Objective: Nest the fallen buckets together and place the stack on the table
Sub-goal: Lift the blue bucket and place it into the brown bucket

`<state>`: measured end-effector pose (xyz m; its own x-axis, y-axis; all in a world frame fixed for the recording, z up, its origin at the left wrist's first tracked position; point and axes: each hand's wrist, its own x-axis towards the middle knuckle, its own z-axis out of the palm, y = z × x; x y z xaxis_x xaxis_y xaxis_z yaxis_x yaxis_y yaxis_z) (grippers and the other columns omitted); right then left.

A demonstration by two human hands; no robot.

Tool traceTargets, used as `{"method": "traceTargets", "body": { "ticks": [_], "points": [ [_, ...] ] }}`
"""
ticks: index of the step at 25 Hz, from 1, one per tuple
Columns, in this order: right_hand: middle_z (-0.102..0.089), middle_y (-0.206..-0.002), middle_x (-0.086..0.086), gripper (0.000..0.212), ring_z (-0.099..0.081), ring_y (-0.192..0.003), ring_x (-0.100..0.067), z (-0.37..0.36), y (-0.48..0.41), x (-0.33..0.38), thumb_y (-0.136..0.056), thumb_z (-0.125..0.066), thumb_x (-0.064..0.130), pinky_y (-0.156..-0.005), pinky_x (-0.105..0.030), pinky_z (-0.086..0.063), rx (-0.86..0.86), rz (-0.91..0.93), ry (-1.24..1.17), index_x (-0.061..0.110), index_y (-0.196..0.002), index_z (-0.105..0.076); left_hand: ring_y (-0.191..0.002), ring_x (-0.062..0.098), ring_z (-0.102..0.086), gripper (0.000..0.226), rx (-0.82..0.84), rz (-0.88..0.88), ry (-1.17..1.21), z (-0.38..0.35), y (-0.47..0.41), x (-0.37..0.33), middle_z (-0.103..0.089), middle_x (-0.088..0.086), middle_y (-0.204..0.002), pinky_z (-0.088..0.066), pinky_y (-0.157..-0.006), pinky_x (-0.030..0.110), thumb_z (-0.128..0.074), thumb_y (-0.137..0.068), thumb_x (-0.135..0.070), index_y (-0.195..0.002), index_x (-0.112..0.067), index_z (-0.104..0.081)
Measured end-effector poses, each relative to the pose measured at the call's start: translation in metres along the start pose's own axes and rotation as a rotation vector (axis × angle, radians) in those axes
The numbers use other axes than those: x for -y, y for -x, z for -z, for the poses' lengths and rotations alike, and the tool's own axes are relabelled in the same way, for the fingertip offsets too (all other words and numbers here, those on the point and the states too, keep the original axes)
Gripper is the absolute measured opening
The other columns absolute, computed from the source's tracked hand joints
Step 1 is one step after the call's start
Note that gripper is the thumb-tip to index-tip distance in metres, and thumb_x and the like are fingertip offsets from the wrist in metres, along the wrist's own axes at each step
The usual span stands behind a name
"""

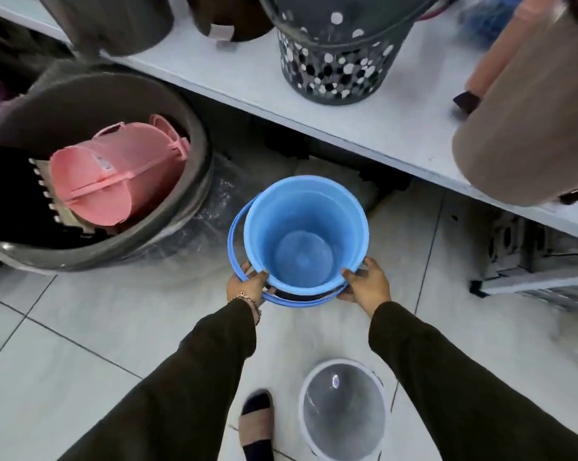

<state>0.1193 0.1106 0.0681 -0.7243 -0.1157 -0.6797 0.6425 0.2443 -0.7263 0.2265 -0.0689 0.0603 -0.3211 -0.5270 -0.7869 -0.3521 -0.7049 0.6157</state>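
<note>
Clear bucket (343,409) stood upright on the floor at 6 o'clock, not yet nested. Left hand (246,285) and right hand (365,285) gripped the blue bucket stack (306,232) by its near rim, mid-frame. Risk: loose blue handles (236,224) could snag on the table (364,118) edge at 12 o'clock, or rim grip could slip.

sleeves (194,377): long, dark olive-brown, plain cloth, reaching both wrists | left hand (246,286): thin beaded chain bracelet (247,299) at the wrist, gold-toned links | right hand (367,286): nothing worn on it | foot (257,424): dark sock, beige slip-on sandal with a broad strap
</note>
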Motion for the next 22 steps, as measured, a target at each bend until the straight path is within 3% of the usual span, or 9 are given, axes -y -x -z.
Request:
{"method": "traceTargets", "body": {
  "ticks": [2, 5, 7, 10, 12, 15, 17, 20, 22],
  "points": [
    [-0.057, -0.133, -0.026, 0.042, -0.059, -0.117, -0.047, -0.011, -0.021, -0.019, -0.090, -0.059, -0.012, -0.088, -0.060, -0.055, -0.029, -0.088, 0.009, 0.002, -0.128, -0.049, -0.071, 0.031, -0.064, 0.032, -0.023, 0.055, -0.109, -0.003, -0.027, 0.007, -0.068, 0.014, -0.093, -0.058, -0.080, 0.046, -0.058, -0.087, 0.010, -0.109, -0.013, -0.062],
    [-0.057, -0.135, -0.023, 0.042, -0.061, -0.115, -0.038, -0.017, -0.032, -0.051, -0.091, -0.058, -0.008, -0.098, -0.055, -0.052, -0.002, -0.151, 0.022, 0.002, -0.132, -0.050, -0.089, 0.037, -0.068, 0.022, -0.087, 0.089, -0.292, 0.002, -0.050, 0.025, -0.071, 0.021, -0.107, -0.056, -0.094, 0.051, -0.065, -0.081, 0.004, -0.089, -0.017, -0.063],
    [-0.050, -0.146, -0.015, 0.048, -0.055, -0.125, -0.034, -0.013, -0.027, -0.072, -0.093, -0.062, 0.005, -0.106, -0.051, -0.046, -0.024, -0.150, 0.061, 0.008, -0.139, -0.048, -0.103, 0.040, -0.067, 0.032, -0.102, 0.067, -0.392, 0.009, -0.052, 0.037, -0.068, 0.020, -0.119, -0.055, -0.096, 0.051, -0.073, -0.079, -0.006, -0.108, -0.013, -0.063],
    [-0.035, -0.157, -0.006, 0.073, -0.041, -0.140, -0.028, 0.006, -0.011, -0.105, -0.086, -0.073, 0.028, -0.112, -0.039, -0.035, -0.098, -0.188, 0.183, 0.018, -0.150, -0.038, -0.125, 0.038, -0.055, 0.081, -0.025, 0.060, -0.617, 0.030, -0.047, 0.060, -0.048, 0.016, -0.142, -0.049, -0.103, 0.052, -0.081, -0.076, -0.030, -0.142, -0.011, -0.039],
    [-0.032, -0.159, -0.007, 0.081, -0.039, -0.141, -0.030, 0.031, 0.001, -0.134, -0.082, -0.077, 0.032, -0.115, -0.041, -0.034, -0.126, -0.250, 0.251, 0.019, -0.151, -0.036, -0.137, 0.033, -0.044, 0.102, 0.056, 0.149, -0.724, 0.046, -0.041, 0.085, -0.034, 0.012, -0.155, -0.043, -0.109, 0.047, -0.082, -0.073, -0.044, -0.153, -0.016, -0.025],
    [-0.029, -0.161, -0.015, 0.084, -0.035, -0.144, -0.035, 0.078, 0.019, -0.183, -0.084, -0.076, 0.024, -0.119, -0.048, -0.028, -0.134, -0.341, 0.439, 0.013, -0.154, -0.030, -0.137, 0.025, -0.046, 0.093, 0.161, 0.247, -0.858, 0.066, -0.030, 0.140, -0.041, 0.009, -0.154, -0.040, -0.111, 0.034, -0.080, -0.075, -0.044, -0.150, -0.019, -0.032],
    [-0.028, -0.161, -0.018, 0.086, -0.032, -0.145, -0.036, 0.104, 0.030, -0.212, -0.087, -0.073, 0.015, -0.117, -0.044, -0.029, -0.095, -0.390, 0.498, 0.009, -0.156, -0.021, -0.137, 0.024, -0.047, 0.087, 0.251, 0.302, -0.887, 0.073, -0.018, 0.183, -0.043, 0.011, -0.153, -0.036, -0.111, 0.029, -0.079, -0.078, -0.039, -0.150, -0.021, -0.034],
    [-0.030, -0.160, -0.019, 0.088, -0.036, -0.143, -0.038, 0.134, 0.047, -0.258, -0.090, -0.069, 0.008, -0.114, -0.042, -0.033, -0.015, -0.396, 0.550, 0.009, -0.157, -0.013, -0.137, 0.027, -0.047, 0.090, 0.350, 0.343, -0.932, 0.077, 0.007, 0.260, -0.044, 0.011, -0.153, -0.036, -0.112, 0.028, -0.074, -0.082, -0.039, -0.154, -0.022, -0.022],
    [-0.035, -0.158, -0.018, 0.086, -0.040, -0.140, -0.038, 0.147, 0.056, -0.286, -0.091, -0.067, 0.006, -0.113, -0.042, -0.035, 0.026, -0.359, 0.559, 0.013, -0.158, -0.013, -0.127, 0.032, -0.055, 0.080, 0.307, 0.266, -0.988, 0.077, 0.024, 0.307, -0.056, 0.012, -0.141, -0.043, -0.106, 0.033, -0.067, -0.088, -0.033, -0.152, -0.022, -0.022]
  ]
}}
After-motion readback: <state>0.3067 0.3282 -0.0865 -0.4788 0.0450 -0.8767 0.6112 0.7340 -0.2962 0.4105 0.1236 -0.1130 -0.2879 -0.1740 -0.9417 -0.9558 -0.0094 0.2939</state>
